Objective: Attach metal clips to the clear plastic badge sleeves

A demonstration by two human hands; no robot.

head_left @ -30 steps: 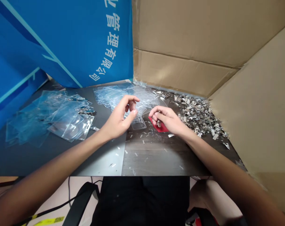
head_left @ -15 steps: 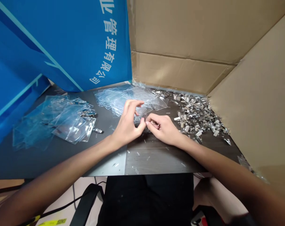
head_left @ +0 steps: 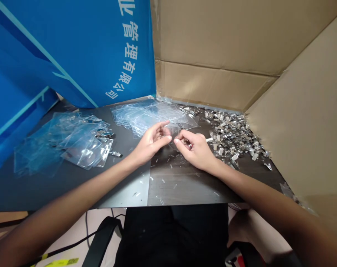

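Note:
Both hands meet over the middle of the dark table (head_left: 185,185). My left hand (head_left: 150,142) pinches the edge of a clear plastic badge sleeve (head_left: 172,129) between thumb and fingers. My right hand (head_left: 194,148) is closed on a small metal clip (head_left: 188,144) held against that sleeve. A loose stack of clear sleeves (head_left: 146,115) lies just beyond my hands. A heap of metal clips (head_left: 232,137) lies to the right of my right hand.
A pile of sleeves with clips on them (head_left: 73,142) lies at the left. A blue printed board (head_left: 73,52) stands behind it. Cardboard walls (head_left: 226,44) close the back and right side. Small clear plastic scraps (head_left: 162,181) litter the table front.
My hands came together from apart, and the sleeve now sits between them. The red piece under my right hand a second ago is no longer visible. The view shifted slightly.

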